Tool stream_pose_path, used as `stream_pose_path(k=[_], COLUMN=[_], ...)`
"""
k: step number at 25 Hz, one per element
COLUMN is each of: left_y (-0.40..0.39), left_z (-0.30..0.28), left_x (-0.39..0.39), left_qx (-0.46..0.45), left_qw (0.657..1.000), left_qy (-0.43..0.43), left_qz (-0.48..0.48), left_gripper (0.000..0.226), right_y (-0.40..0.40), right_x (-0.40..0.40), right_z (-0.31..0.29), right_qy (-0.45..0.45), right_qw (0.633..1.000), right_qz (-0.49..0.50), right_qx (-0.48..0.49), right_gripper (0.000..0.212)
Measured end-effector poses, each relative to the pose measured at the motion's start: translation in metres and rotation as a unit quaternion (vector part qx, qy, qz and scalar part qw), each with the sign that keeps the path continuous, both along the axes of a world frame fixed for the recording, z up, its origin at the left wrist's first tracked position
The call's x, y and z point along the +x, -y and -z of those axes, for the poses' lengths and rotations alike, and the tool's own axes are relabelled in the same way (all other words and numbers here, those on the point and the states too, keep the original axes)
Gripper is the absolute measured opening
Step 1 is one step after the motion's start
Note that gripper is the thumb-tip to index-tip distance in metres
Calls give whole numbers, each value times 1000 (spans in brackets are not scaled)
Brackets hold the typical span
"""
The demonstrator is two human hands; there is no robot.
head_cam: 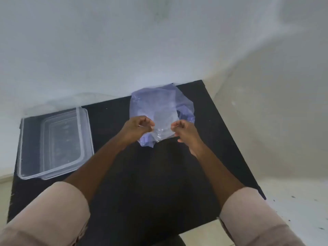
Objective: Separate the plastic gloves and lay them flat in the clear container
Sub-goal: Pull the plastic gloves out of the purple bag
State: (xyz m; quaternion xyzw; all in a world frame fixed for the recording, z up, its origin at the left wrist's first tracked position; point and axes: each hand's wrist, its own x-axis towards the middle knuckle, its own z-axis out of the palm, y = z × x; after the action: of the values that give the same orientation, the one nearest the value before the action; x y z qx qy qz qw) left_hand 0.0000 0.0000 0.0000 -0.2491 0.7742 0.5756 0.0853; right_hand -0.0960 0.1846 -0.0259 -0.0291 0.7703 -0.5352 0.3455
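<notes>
From the head camera, the only view, both hands work over the plastic gloves [160, 110], a thin translucent heap on the black table [159, 174] towards its far edge. The left hand [137, 127] and right hand [184, 131] each pinch the near edge of the film between curled fingers, a short span of plastic stretched between them. The clear container [53, 144] sits well apart on the table's left side, and looks empty. The step looks like peeling one glove off the stack. To do it well, rub the layers apart at the cuff, pull sideways gently so the film does not tear, then carry it slack-free to the container.
</notes>
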Motion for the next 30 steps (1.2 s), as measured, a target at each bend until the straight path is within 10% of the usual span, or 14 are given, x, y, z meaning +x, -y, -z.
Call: stream_pose_path(k=[4, 7, 10, 14, 21, 25, 30], left_y=[-19, -30, -27, -12, 1, 6, -2], left_z=[33, 55, 64, 62, 63, 67, 68], left_x=[-28, -40, -58, -73, -75, -73, -54], left_qx=[-385, -497, -501, -465, -352, -355, -373], left_qw=[913, 853, 855, 883, 935, 934, 925], left_qy=[67, 89, 101, 41, 2, 3, 6], left_qz=[114, 134, 86, 56, 47, 50, 70], left_gripper=[39, 55, 62, 57, 55, 56, 57], right_y=[19, 37, 49, 53, 57, 34, -32], right_x=[-51, -65, -77, -81, -72, -56, -6], right_z=[38, 64, 72, 64, 68, 68, 54], right_qy=[-105, -155, -162, -170, 244, 158, 80], right_qw=[979, 955, 929, 976, 955, 975, 986], right_qz=[43, -2, -49, 23, 160, 150, 148], right_qx=[171, 253, 329, 131, -59, -41, 10], right_gripper=[9, 38, 52, 39, 46, 8, 14])
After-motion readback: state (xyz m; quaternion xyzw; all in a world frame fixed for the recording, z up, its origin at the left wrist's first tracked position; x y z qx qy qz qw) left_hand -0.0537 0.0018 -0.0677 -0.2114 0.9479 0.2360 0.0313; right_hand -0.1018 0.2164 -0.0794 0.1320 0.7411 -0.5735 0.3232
